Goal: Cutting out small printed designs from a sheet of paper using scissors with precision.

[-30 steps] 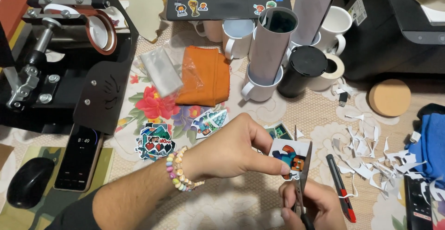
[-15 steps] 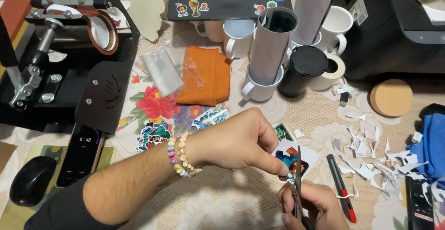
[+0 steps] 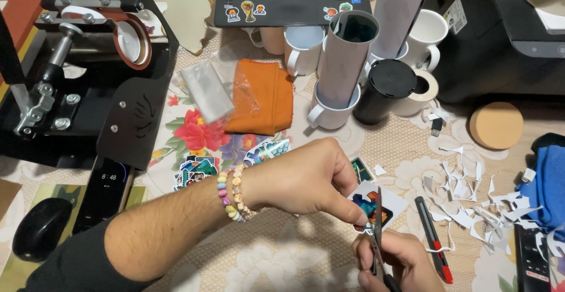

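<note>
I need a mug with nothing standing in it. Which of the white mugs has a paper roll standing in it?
The front white mug, nearest the hands: a grey paper roll stands upright in it, beside the black tumbler.

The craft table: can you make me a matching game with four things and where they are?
Things:
1. scissors
2. orange cloth
3. cork disc
4. bead bracelet

Places:
A. lying flat, right of the black tumbler
B. on the left wrist
C. in the right hand, blades at the sticker sheet
D. beside the clear plastic bag

Pairs: 1-C, 2-D, 3-A, 4-B
</note>
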